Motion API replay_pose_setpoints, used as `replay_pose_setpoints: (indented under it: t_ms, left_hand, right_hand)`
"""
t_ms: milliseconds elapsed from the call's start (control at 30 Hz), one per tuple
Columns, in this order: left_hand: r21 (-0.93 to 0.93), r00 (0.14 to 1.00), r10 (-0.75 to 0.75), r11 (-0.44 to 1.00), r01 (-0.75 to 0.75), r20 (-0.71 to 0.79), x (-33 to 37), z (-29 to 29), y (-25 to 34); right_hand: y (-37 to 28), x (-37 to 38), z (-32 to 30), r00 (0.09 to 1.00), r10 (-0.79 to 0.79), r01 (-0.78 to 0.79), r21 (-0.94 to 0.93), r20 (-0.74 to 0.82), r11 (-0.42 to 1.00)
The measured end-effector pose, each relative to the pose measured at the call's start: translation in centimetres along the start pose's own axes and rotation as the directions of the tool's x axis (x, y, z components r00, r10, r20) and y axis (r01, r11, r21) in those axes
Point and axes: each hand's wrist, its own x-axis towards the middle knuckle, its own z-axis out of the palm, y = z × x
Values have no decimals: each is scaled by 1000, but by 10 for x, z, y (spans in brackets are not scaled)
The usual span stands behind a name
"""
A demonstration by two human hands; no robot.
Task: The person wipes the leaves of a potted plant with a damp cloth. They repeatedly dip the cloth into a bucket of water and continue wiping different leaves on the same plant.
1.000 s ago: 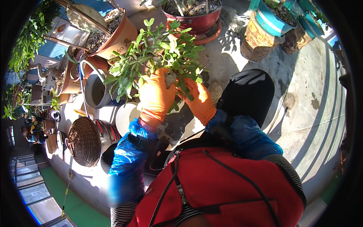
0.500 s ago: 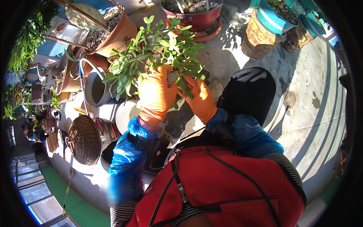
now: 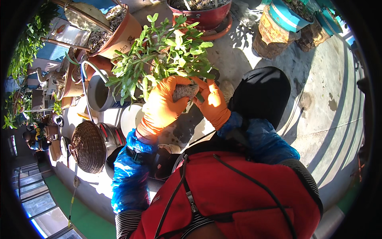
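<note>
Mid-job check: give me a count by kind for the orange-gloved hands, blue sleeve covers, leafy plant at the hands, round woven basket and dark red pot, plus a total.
Orange-gloved hands: 2
Blue sleeve covers: 2
Leafy plant at the hands: 1
Round woven basket: 1
Dark red pot: 1
Total: 7

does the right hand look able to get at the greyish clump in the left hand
Probably yes: the right hand is right beside the greyish clump, and the side facing it looks largely uncovered, with the left hand wrapped around the opposite side.
</note>
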Motion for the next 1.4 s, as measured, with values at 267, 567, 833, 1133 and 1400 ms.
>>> replay_pose_setpoints:
  t_ms: [267, 567, 833, 1133, 1400]
  left_hand:
    - [417, 965, 257, 884, -213, -53, 13, 23, -15]
    - [34, 998, 58, 998, -58, -18, -20, 19, -2]
    - [432, 938, 159, 902, -12, -307, 11, 13, -15]
    - [408, 927, 214, 910, -74, -308, 23, 34, -17]
    - [282, 966, 162, 954, -102, -200, 25, 47, -1]
  right_hand:
    - [-3, 4, 2, 979, 195, -168, 316, -54, 934]
    - [-6, 1, -2, 1000, 19, -18, 78, -18, 997]
    - [-10, 19, -7, 994, 82, -44, 429, -70, 902]
    - [-17, 14, 7, 996, 45, -13, 371, -78, 929]
    - [-5, 16, -6, 992, 100, -53, 483, -72, 874]
